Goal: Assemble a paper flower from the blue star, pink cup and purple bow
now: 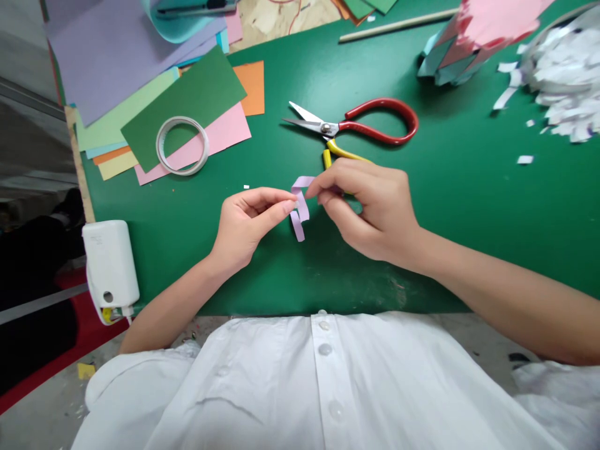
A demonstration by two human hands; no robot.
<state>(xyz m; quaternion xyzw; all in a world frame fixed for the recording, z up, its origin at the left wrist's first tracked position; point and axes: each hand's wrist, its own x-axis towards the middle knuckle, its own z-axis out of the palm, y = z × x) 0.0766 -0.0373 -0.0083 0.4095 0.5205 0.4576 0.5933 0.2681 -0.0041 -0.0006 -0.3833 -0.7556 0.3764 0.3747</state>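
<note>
A narrow, curled strip of lilac paper (301, 207) hangs between my two hands above the green table. My left hand (250, 222) pinches it between thumb and forefinger from the left. From the right, my right hand (370, 206) has thumb and forefinger closed at the strip's upper end. Just beyond my right hand lie red-handled scissors (330, 129) with their blades apart. A yellow-handled tool (347, 151) rests below them, partly hidden by my right hand.
Coloured paper sheets (187, 103) overlap at the left, with a tape roll (164, 156) on top. A white power bank (112, 269) sits at the left edge. Behind are a wooden stick (398, 26), a pink-and-blue paper object (462, 53) and white paper scraps (569, 75).
</note>
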